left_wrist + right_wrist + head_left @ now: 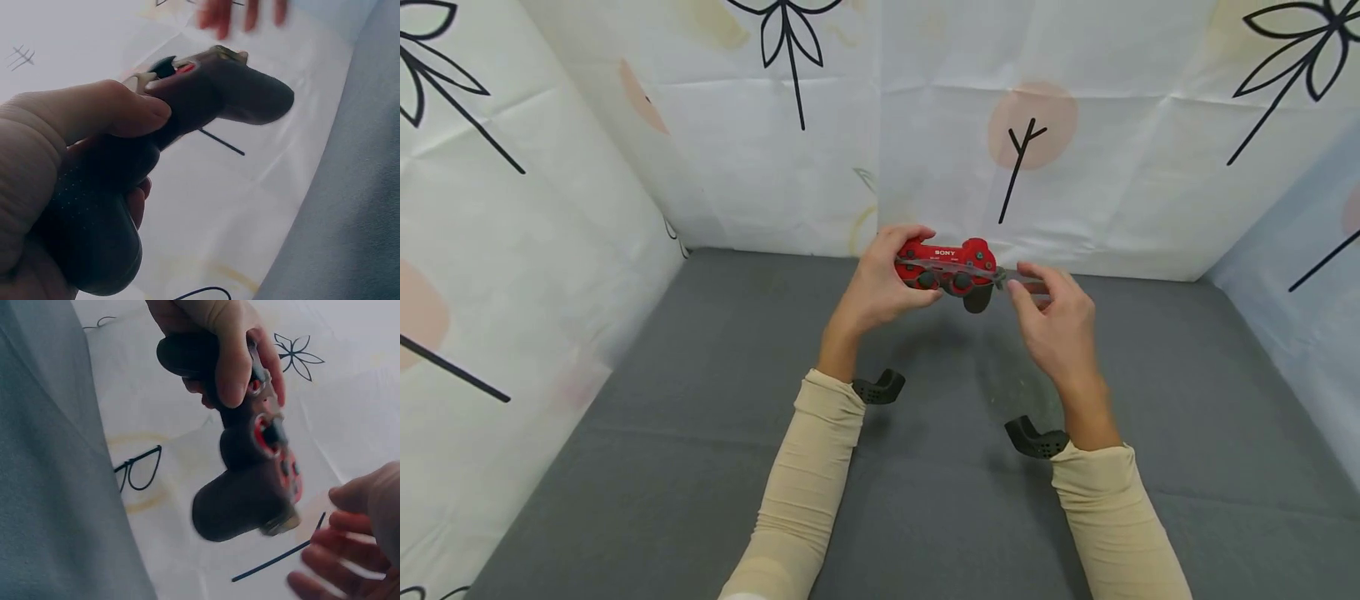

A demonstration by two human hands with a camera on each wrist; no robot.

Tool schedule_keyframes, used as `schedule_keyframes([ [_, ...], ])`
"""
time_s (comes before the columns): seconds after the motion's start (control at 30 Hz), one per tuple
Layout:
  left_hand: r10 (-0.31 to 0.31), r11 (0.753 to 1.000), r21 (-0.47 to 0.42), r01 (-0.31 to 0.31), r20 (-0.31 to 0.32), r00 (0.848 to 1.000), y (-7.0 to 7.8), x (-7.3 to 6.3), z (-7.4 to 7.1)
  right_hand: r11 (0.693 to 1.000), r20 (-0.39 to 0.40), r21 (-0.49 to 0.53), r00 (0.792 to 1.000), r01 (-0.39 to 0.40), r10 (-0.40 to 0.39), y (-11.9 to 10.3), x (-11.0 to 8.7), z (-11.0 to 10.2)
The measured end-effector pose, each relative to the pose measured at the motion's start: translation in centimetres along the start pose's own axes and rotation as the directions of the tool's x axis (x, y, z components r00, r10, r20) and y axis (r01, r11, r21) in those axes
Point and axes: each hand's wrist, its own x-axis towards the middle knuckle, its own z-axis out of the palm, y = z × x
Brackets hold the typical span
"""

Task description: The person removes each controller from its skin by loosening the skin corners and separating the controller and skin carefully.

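My left hand [880, 279] grips a red and black SONY game controller [972, 252] by its left end, thumb pressed on the dark underside. A thin greyish strip [955, 267] runs across the controller's face toward its right end. In the left wrist view, the controller's dark back [100, 206] fills the palm and its far grip points away. Just off the controller's right end is my right hand [1060, 321], its fingers spread and partly bent. The right wrist view shows these fingers [347, 550] blurred and apart from the controller, with nothing visible between them.
A grey cloth-covered table [722, 500] lies beneath both hands. White patterned sheets [760, 183] stand as walls at the back and sides. Black curved mounts [880, 387] stick out from both wrists. A thin dark cord [676, 239] hangs at the back left corner.
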Motion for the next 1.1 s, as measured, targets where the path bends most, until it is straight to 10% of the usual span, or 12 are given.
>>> schedule_keyframes([
  [0.27,0.038,0.990,0.129,-0.052,0.107,0.993,0.7,0.1,2.0,0.961,-0.008,-0.104,0.966,0.257,-0.259,0.1,0.0,0.8],
  [0.7,0.032,0.975,0.210,-0.069,0.175,0.984,0.9,0.1,3.4,0.980,0.314,-0.167,0.948,0.111,-0.054,0.9,0.2,-0.3],
  [1.1,0.039,0.985,0.159,-0.067,0.172,0.984,-0.1,0.3,3.5,0.963,0.253,-0.148,0.950,0.223,-0.181,0.7,0.2,-0.2],
])
